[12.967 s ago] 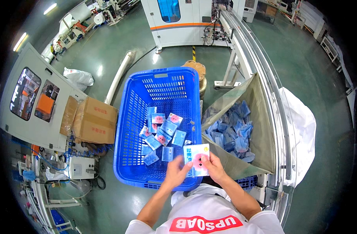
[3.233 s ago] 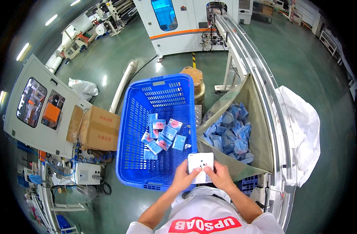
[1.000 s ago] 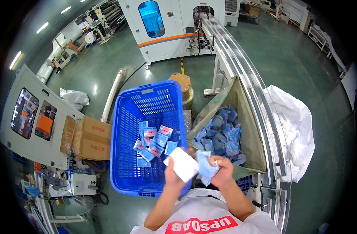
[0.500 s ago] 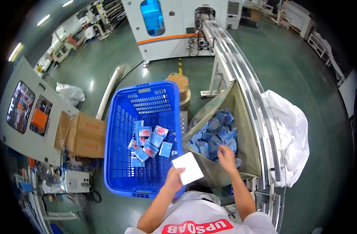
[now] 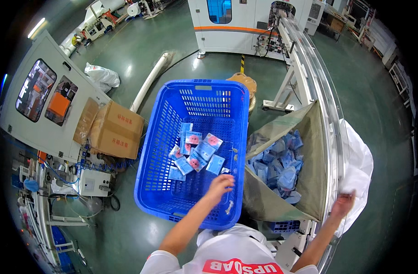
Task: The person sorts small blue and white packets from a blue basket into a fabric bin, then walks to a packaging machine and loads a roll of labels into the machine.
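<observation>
The left hand (image 5: pixel 220 184) hangs empty, fingers loosely curled, over the near right corner of the blue crate (image 5: pixel 161 169) at centre frame. Small blue packets (image 5: pixel 195 155) lie inside it. At lower right, the right hand (image 5: pixel 343 204) grips the white bag (image 5: pixel 357 164). Between them, a grey sack (image 5: pixel 309 137) holds more packets. A cardboard box (image 5: pixel 115 129) sits left.

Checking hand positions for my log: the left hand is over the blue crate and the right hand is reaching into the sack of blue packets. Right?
Not quite. The head view shows the left hand over the blue crate, but the right hand is out at the white bag, beside the sack of blue packets.
</observation>
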Demonstrator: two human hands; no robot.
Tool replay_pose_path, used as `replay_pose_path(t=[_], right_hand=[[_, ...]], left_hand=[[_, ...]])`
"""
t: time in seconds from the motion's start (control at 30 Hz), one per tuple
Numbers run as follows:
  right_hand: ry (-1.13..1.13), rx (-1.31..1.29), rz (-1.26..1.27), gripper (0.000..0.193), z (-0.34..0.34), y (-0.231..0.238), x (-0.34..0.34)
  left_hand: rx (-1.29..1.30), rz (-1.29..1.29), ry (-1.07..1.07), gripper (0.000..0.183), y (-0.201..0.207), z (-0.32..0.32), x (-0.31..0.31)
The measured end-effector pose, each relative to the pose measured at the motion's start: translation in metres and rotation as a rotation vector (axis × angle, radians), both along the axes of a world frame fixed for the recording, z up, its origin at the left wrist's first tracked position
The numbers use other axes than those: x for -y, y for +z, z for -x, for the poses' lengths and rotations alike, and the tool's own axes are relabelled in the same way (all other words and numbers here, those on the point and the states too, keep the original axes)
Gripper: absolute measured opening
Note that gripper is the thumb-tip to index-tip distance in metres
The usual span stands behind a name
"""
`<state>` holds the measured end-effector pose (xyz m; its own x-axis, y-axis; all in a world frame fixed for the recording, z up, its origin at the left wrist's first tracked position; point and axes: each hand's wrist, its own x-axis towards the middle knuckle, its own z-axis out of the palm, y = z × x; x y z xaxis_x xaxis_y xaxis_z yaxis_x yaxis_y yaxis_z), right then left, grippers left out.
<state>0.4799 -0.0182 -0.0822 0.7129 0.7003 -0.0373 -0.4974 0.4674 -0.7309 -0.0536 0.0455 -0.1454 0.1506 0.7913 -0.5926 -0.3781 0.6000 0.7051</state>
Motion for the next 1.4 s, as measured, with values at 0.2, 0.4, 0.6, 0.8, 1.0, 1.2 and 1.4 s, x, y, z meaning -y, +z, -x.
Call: replay_pose_path(t=[0.2,0.4,0.6,0.8,1.0,1.2,1.4], right_hand=[[0.185,0.023,0.402,0.019,0.104,-0.007,0.005],[0.262,0.169,0.622,0.014,0.215,0.003,0.013],[0.225,0.19,0.641,0.011,0.234,0.023,0.012],[0.422,0.329,0.687,0.014,0.287,0.007,0.006],[0.957,0.641,0.566,0.035,0.38,0.004,-0.011],[0.959,1.137,0.523,0.035,0.36,0.047,-0.018],[0.728,1.564,0.519,0.038,0.342,0.073,-0.011]], left_hand=[[-0.309,0.3,0.349,0.038,-0.183,0.115,-0.061],[-1.681,-0.485,-0.746,0.065,-0.236,0.15,-0.106],[-1.961,-0.575,-1.108,0.033,-0.27,0.174,-0.117],[-1.51,-0.245,-0.884,0.044,-0.168,0.169,-0.112],[-0.31,-0.199,-0.287,0.035,0.014,0.087,-0.021],[-0.633,-0.503,-0.206,0.036,0.094,-0.001,0.048],[-1.067,-0.696,-0.298,0.039,0.117,-0.035,0.06]])
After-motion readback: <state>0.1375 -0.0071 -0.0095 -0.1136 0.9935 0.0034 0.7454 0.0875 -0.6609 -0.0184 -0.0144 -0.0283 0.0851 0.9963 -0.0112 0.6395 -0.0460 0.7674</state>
